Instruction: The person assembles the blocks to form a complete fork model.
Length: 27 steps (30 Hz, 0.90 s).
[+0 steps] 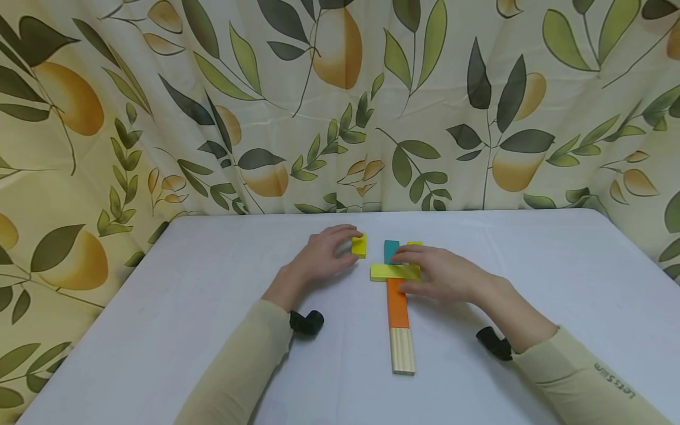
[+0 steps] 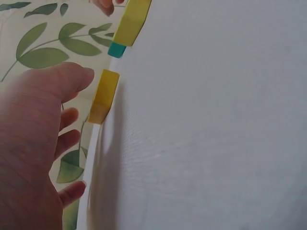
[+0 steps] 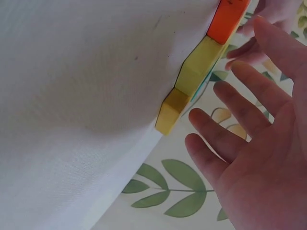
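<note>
In the head view my left hand [image 1: 325,254] hovers at a small yellow block [image 1: 359,245], thumb and fingers spread apart. The left wrist view shows that yellow block [image 2: 104,97] beside the thumb, with a gap between them. My right hand [image 1: 451,273] is over the right end of a long yellow-green block [image 1: 394,272], fingers extended; the right wrist view shows no block between them. That block lies crosswise, between a teal block [image 1: 391,251] behind and an orange block [image 1: 398,302] in front. A second small yellow block [image 1: 415,242] is partly hidden behind my right fingers.
A plain wooden block [image 1: 402,352] adjoins the near end of the orange one. All the blocks are on a white-covered table [image 1: 340,378]. A fruit-and-leaf patterned curtain [image 1: 340,130] hangs behind the table's far edge. Black wrist devices [image 1: 307,323] are worn on both arms.
</note>
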Each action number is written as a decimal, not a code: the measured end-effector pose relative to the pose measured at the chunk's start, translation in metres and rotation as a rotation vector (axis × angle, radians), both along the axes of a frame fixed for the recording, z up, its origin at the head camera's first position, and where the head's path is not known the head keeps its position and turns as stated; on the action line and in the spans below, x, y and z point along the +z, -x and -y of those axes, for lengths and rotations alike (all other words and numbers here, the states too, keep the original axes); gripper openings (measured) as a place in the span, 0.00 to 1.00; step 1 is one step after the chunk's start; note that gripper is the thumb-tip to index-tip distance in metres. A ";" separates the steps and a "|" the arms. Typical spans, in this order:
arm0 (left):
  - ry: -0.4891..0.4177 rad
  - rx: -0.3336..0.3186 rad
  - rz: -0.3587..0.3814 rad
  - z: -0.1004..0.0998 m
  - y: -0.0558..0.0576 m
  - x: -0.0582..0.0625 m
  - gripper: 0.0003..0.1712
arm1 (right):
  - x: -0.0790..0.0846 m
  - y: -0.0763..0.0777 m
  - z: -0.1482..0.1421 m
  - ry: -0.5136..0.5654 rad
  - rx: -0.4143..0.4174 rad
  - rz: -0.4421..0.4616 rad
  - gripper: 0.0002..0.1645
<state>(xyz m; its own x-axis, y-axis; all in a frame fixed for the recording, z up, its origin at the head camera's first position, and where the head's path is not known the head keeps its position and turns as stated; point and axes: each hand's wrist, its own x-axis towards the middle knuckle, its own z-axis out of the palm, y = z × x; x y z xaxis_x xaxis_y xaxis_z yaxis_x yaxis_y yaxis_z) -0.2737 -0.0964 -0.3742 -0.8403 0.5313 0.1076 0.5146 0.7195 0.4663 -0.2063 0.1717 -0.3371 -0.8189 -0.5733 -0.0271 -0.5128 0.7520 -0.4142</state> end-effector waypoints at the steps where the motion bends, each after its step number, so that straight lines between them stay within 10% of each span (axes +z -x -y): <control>1: 0.004 0.004 0.007 0.000 0.001 0.000 0.28 | 0.000 0.000 0.000 -0.004 0.001 -0.002 0.29; 27: 0.069 0.017 0.036 -0.001 0.014 0.000 0.29 | 0.002 -0.005 0.005 -0.082 0.035 -0.012 0.26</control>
